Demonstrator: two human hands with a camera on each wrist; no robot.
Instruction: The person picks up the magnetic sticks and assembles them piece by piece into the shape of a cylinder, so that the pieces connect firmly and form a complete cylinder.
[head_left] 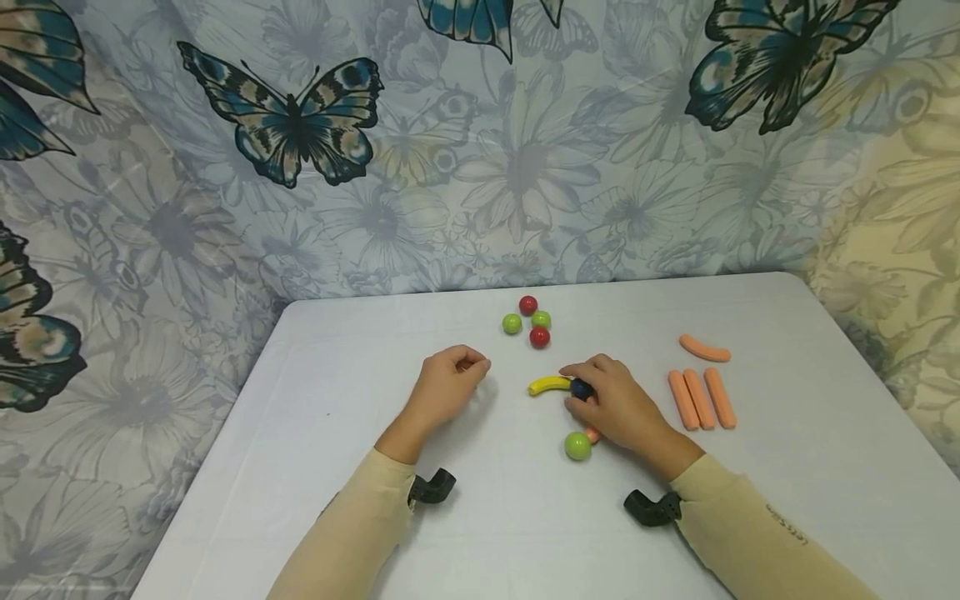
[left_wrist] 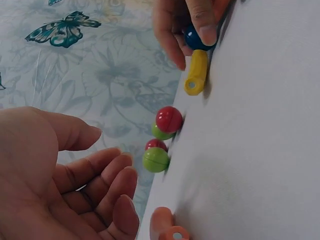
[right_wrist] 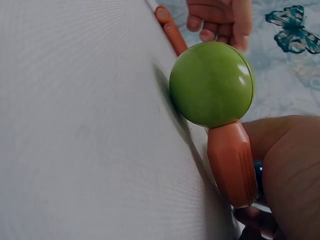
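**Right hand on the blue ball, left hand idle**

Your right hand [head_left: 618,407] pinched the small dark-blue plastic ball [head_left: 581,388] between thumb and fingertips, low over the white table [head_left: 787,500], with the yellow plastic toy banana [head_left: 549,384] touching it at 9 o'clock. Your left hand [head_left: 448,385] rested at 9 o'clock of the banana, fingers loosely curled round nothing.

To do this well, in my judgement, you needed to lift the blue ball straight up: the banana lay against it, and a short orange plastic sausage piece [head_left: 592,434] sat under your palm, touching the glossy green ball [head_left: 577,446] at 6 o'clock. A sideways drag could have sent either one rolling.

The head view hid most of that sausage piece; the right wrist view showed it pressed against the green ball. Only the left wrist view made your grip plain, thumb pad on the blue ball. The head view alone showed the cluster of two red and two green balls [head_left: 528,321] at 12 o'clock and four orange sausages [head_left: 701,398] at 3 o'clock.
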